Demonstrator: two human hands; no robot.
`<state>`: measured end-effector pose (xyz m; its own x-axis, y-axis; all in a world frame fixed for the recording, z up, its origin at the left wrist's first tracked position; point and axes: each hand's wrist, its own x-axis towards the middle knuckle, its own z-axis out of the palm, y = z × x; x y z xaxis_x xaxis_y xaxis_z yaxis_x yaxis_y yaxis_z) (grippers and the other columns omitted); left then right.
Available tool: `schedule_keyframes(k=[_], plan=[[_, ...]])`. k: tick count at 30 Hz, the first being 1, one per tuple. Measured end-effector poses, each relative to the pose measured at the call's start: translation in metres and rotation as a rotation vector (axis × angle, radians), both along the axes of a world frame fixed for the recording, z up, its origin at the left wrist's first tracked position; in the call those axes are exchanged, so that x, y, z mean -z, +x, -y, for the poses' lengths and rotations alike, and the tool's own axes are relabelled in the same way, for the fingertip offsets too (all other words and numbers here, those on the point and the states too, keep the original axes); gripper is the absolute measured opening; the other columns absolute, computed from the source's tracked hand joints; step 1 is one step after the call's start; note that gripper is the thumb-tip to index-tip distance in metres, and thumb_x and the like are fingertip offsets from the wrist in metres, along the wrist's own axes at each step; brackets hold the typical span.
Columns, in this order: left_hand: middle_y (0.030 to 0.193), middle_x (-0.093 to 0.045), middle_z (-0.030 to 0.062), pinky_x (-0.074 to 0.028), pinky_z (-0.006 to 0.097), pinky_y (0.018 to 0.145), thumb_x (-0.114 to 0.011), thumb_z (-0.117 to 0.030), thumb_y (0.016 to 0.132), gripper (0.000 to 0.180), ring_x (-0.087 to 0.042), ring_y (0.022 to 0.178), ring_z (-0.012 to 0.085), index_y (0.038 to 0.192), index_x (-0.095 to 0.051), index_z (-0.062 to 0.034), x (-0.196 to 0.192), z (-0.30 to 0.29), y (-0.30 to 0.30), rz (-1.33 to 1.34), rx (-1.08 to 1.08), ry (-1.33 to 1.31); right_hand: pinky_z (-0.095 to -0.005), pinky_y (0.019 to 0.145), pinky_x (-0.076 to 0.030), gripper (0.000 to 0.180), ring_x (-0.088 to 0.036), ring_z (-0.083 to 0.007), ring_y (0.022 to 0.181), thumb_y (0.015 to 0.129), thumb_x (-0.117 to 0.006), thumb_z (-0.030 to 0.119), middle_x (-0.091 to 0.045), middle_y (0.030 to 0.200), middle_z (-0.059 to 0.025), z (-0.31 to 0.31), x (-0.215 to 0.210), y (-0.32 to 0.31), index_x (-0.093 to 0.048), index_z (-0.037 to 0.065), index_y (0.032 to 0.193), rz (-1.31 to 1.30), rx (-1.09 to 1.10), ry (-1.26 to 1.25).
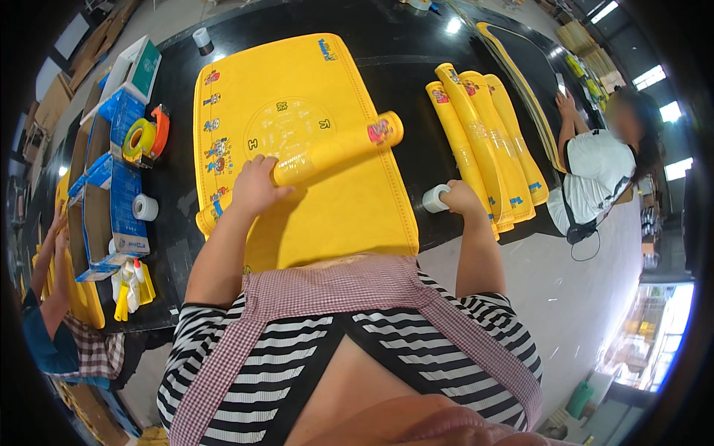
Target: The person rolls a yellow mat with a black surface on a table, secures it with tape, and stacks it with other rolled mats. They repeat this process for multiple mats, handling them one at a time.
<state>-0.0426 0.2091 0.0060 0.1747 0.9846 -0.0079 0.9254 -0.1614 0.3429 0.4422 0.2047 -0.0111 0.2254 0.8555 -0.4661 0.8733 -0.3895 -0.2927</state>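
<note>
My left hand [256, 186] grips the near-left end of a rolled yellow mat [335, 151], which has a pink cartoon print at its far end and a clear band around it. Beneath the roll lies a flat yellow mat [357, 212] with cartoon figures along its left side and a printed circle in the middle. To the right of these mats, my right hand [462, 199] is closed around a roll of clear tape [435, 198] at the table's edge. Several other rolled yellow mats [487, 145] lie side by side just beyond that hand.
On the black table's left stand blue cardboard boxes [123, 201], an orange tape dispenser [160, 130] and a second tape roll [145, 207]. Another tape roll [202, 39] stands at the back. One co-worker [599, 163] is at the right, another [56, 297] at the left. Stacked flat mats [524, 85] lie far right.
</note>
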Motion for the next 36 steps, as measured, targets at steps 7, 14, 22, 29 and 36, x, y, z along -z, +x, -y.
schedule_keyframes(k=[7,14,22,29,36], plan=[[0.117,-0.065,0.0129,-0.05,0.042,0.102,-0.091,-0.037,0.068,0.068,-0.061,0.113,0.0341,0.125,-0.068,-0.008,-0.08,0.023,0.053,-0.099,0.326,0.006,-0.0444,0.107,-0.047,0.071,-0.061,-0.0383,0.124,0.074,-0.087,0.024,-0.068,0.128,-0.0206,0.051,-0.117,-0.123,-0.063,0.006,0.138,-0.011,-0.719,0.954],[0.143,-0.059,0.0114,-0.037,0.051,0.117,-0.084,-0.028,0.081,0.062,-0.054,0.134,0.0333,0.138,-0.063,-0.0157,-0.076,0.02,0.1,-0.194,0.503,0.79,-0.0449,0.108,-0.049,0.084,-0.062,-0.037,0.126,0.075,-0.087,0.024,-0.066,0.135,-0.0182,0.055,-0.138,-0.12,-0.051,0.011,0.149,0.0,-0.447,0.612],[0.157,-0.045,0.0239,-0.031,0.056,0.121,-0.085,-0.02,0.079,0.062,-0.04,0.145,0.0472,0.137,-0.064,-0.012,0.092,0.112,-0.064,0.083,0.012,0.22,-0.0456,0.11,-0.047,0.074,-0.063,-0.0367,0.127,0.082,-0.081,0.024,-0.067,0.136,-0.0181,-0.032,-0.143,0.036,-0.052,0.013,0.15,0.341,0.083,0.485],[0.159,-0.036,0.0357,-0.033,0.055,0.12,-0.081,-0.027,0.084,0.077,-0.036,0.146,0.052,0.152,-0.049,-0.0075,0.09,0.16,-0.098,0.074,-0.367,0.073,-0.0582,0.117,-0.04,0.071,-0.039,-0.0375,0.152,0.102,-0.051,0.055,-0.035,0.169,-0.0146,-0.107,0.04,0.188,-0.037,0.02,0.163,0.739,0.049,0.258],[0.158,-0.04,0.0331,-0.037,0.057,0.116,-0.082,-0.027,0.087,0.074,-0.039,0.144,0.0506,0.15,-0.051,-0.0022,0.078,0.16,-0.093,-0.063,-0.546,-0.107,-0.0499,0.124,-0.031,0.067,-0.043,-0.0374,0.147,0.099,-0.066,0.035,-0.046,0.159,-0.021,-0.066,-0.032,0.095,-0.043,0.012,0.157,0.452,0.165,0.647]])
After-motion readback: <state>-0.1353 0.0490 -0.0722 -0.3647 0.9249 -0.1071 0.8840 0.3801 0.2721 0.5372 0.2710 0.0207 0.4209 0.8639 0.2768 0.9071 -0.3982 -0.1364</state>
